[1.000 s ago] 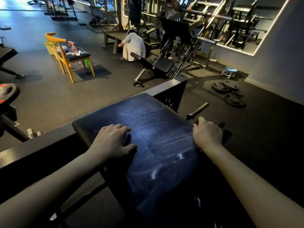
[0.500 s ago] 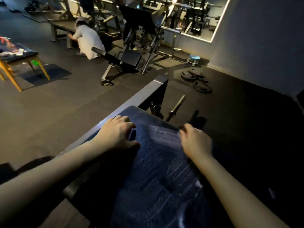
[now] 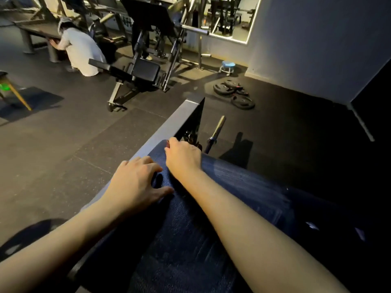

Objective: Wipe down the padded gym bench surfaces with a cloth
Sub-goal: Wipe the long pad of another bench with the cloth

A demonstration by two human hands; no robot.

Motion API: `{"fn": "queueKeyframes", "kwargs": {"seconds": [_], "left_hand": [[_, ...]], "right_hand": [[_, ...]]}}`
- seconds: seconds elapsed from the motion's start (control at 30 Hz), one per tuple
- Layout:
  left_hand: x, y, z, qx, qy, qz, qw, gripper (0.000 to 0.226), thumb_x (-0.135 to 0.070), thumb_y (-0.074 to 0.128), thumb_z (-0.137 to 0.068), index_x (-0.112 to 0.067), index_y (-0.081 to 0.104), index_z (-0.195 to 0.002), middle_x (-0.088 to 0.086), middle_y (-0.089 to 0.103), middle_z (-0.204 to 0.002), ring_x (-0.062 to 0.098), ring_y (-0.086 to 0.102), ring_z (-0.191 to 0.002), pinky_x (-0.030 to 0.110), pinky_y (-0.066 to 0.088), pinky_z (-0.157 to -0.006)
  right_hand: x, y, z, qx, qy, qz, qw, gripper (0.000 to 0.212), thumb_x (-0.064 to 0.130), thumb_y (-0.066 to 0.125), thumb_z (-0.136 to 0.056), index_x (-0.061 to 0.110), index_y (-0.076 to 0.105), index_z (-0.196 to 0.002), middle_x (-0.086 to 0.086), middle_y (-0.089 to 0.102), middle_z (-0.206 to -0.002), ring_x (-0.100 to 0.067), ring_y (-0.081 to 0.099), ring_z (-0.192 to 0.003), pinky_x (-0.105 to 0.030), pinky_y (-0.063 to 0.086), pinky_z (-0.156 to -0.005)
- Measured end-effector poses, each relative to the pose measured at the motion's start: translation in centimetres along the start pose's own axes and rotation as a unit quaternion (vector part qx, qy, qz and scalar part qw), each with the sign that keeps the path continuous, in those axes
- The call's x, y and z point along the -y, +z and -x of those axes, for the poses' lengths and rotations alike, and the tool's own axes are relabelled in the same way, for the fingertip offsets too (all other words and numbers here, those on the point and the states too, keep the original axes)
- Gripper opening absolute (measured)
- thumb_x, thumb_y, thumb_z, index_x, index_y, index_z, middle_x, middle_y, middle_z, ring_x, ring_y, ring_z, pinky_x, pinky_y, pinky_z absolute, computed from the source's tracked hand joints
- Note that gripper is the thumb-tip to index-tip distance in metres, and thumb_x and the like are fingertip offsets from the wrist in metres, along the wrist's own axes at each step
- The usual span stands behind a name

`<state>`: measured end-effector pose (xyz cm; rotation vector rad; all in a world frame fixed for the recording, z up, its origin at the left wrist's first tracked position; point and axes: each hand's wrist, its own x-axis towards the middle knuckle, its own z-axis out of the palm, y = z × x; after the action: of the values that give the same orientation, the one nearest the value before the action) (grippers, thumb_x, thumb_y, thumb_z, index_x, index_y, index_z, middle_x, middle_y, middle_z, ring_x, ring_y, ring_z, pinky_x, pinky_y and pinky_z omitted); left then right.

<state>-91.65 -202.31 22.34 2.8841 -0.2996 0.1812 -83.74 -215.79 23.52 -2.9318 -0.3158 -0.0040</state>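
Left hand [image 3: 137, 182], right hand [image 3: 183, 158] (farther) on pad [image 3: 190, 240]

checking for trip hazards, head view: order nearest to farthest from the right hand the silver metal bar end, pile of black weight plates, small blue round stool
1. Silver metal bar end, just right of the right hand.
2. Pile of black weight plates, on the floor beyond the bar.
3. Small blue round stool, farthest, near the wall.

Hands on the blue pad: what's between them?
Only a bare strip of the blue pad lies between the left hand and right hand, in the head view.
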Motion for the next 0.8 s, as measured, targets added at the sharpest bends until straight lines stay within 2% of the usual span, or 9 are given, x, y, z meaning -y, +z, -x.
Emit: {"fn": "queueKeyframes", "kwargs": {"seconds": [0.07,0.17,0.3,0.37,0.47,0.6,0.7,0.73,0.8], "left_hand": [[0.4,-0.3,0.3,0.020,0.000,-0.010,1.000,0.067,-0.088,0.041,-0.060,-0.030,0.067,-0.081,-0.011,0.061,-0.094,0.018,0.059,-0.092,0.037,0.045,-0.081],[0.1,-0.6,0.1,0.034,0.002,-0.017,0.999,0.068,-0.088,0.039,-0.055,-0.030,0.064,-0.080,-0.012,0.059,-0.093,0.016,0.060,-0.097,0.034,0.043,-0.083],[-0.1,-0.6,-0.1,0.041,-0.005,-0.016,0.999,0.066,-0.085,0.047,-0.055,-0.030,0.066,-0.085,-0.011,0.061,-0.098,0.016,0.060,-0.102,0.034,0.045,-0.086],[0.0,-0.7,0.3,0.039,-0.009,-0.001,0.999,0.061,-0.083,0.052,-0.059,-0.029,0.064,-0.082,-0.010,0.060,-0.096,0.017,0.061,-0.101,0.035,0.045,-0.085],[0.1,-0.1,1.8,0.003,-0.006,0.025,1.000,0.062,-0.080,0.048,-0.062,-0.025,0.068,-0.082,-0.009,0.063,-0.094,0.020,0.063,-0.097,0.037,0.046,-0.083],[0.4,0.9,4.1,-0.032,0.013,0.048,0.998,0.053,-0.074,0.050,-0.065,-0.027,0.068,-0.079,-0.007,0.063,-0.092,0.022,0.059,-0.090,0.037,0.047,-0.078],[0.3,1.2,5.0,-0.038,0.014,0.073,0.997,0.032,-0.069,0.052,-0.068,-0.038,0.051,-0.069,-0.009,0.056,-0.087,0.022,0.056,-0.087,0.039,0.047,-0.079],[0.0,1.2,5.2,-0.045,0.016,0.076,0.996,0.029,-0.067,0.053,-0.070,-0.040,0.045,-0.067,-0.010,0.053,-0.086,0.021,0.054,-0.086,0.039,0.046,-0.078],[-1.0,1.1,5.5,-0.056,0.016,0.074,0.996,0.027,-0.064,0.054,-0.072,-0.039,0.044,-0.066,-0.012,0.050,-0.085,0.021,0.052,-0.086,0.036,0.041,-0.076]], "right_hand": [[-2.0,-0.3,2.2,-0.022,0.014,-0.004,1.000,0.027,0.039,0.045,-0.105,0.020,0.057,-0.119,-0.013,0.070,-0.114,-0.035,0.066,-0.108,-0.039,0.044,-0.080],[-8.9,-1.7,7.0,-0.060,0.106,0.021,0.992,0.030,0.042,0.046,-0.104,0.021,0.060,-0.121,-0.010,0.072,-0.111,-0.034,0.067,-0.104,-0.037,0.044,-0.072],[-17.5,-4.2,12.0,-0.102,0.259,0.078,0.957,0.031,0.039,0.049,-0.104,0.017,0.063,-0.121,-0.015,0.073,-0.107,-0.037,0.069,-0.100,-0.038,0.050,-0.076],[-17.6,-3.9,12.0,-0.106,0.276,0.098,0.950,0.028,0.036,0.048,-0.104,0.015,0.061,-0.117,-0.014,0.073,-0.106,-0.036,0.070,-0.098,-0.038,0.051,-0.075],[-12.1,-2.0,9.5,-0.092,0.208,0.083,0.970,0.025,0.036,0.046,-0.105,0.017,0.059,-0.115,-0.012,0.072,-0.109,-0.035,0.070,-0.100,-0.036,0.050,-0.074],[-2.2,-0.2,9.9,-0.054,0.001,0.020,0.998,0.024,0.037,0.044,-0.106,0.019,0.056,-0.117,-0.009,0.069,-0.109,-0.032,0.067,-0.099,-0.035,0.036,-0.070],[-3.1,-0.6,14.7,-0.072,-0.142,0.022,0.987,0.018,0.039,0.051,-0.102,0.023,0.059,-0.106,-0.002,0.069,-0.094,-0.028,0.069,-0.086,-0.034,0.039,-0.063],[-5.3,-1.0,15.8,-0.088,-0.135,0.025,0.987,0.019,0.041,0.053,-0.101,0.024,0.060,-0.104,0.000,0.070,-0.092,-0.027,0.069,-0.085,-0.034,0.042,-0.062],[-11.2,-2.4,16.3,-0.097,-0.024,0.046,0.994,0.023,0.043,0.051,-0.101,0.024,0.062,-0.106,-0.002,0.072,-0.097,-0.028,0.070,-0.088,-0.035,0.047,-0.066]]}}
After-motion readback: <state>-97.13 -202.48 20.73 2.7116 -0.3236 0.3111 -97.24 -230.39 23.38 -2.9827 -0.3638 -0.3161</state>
